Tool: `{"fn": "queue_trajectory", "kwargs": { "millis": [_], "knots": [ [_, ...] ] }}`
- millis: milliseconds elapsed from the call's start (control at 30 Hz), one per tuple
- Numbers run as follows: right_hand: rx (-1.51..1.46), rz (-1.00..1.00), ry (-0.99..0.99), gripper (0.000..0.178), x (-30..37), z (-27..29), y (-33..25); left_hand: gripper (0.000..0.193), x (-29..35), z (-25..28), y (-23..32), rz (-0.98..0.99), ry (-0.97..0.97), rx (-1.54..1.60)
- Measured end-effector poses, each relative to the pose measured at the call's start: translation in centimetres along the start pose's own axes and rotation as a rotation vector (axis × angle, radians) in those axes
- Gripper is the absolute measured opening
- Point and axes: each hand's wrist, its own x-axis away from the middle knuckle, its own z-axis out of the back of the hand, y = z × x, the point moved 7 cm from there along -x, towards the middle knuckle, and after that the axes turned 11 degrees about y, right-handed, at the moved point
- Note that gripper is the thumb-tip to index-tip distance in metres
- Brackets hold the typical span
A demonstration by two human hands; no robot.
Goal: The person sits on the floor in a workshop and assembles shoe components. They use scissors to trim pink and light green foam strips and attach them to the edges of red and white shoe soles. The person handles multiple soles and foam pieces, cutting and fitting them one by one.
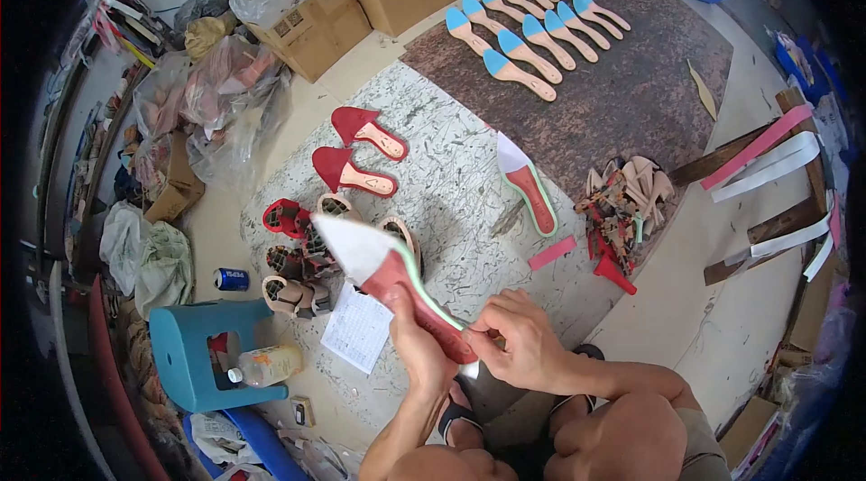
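My left hand [419,346] grips a red shoe insole [397,287] with a white pointed toe part, held up and tilted over the mat. A pale green strip [414,269] runs along its edge. At the heel end, the closed fingers of my right hand [519,341] pinch the edge where the strip lies; the exact spot is partly hidden by the fingers. A similar insole [532,192], red with a white toe and green edge, lies on the mat ahead. Next to it is a short pink strip [552,253].
Several blue-toed insoles [528,71] lie in rows on the brown mat [631,57]. Two red slippers [365,170], several sandals [298,256] and a written sheet [357,328] are at left. A teal stool [185,355] stands lower left. Fabric scraps [631,201] and a strip-hung wooden rack [785,201] are right.
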Motion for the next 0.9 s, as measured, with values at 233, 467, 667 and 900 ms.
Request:
{"fn": "queue_trajectory", "kwargs": {
  "millis": [233, 467, 667, 900],
  "knots": [
    [-0.194, -0.41, -0.054, 0.019, -1.2, 0.1, 3.2, 0.044, 1.3, -0.8, -0.8, -0.291, -0.138, -0.298],
    [-0.186, -0.432, 0.033, 0.023, -4.1, 0.3, 6.2, 0.05, 2.1, -1.5, -1.1, -0.419, -0.175, -0.42],
    [0.003, 0.013, 0.23, 0.021, -5.3, 1.8, 4.2, 0.048, 2.7, -2.1, -1.7, -0.191, -0.253, -0.326],
    [-0.19, -0.119, 0.182, 0.026, -6.1, 2.1, 5.4, 0.052, 1.7, -1.7, -3.1, -0.087, -0.27, -0.182]
  ]
}}
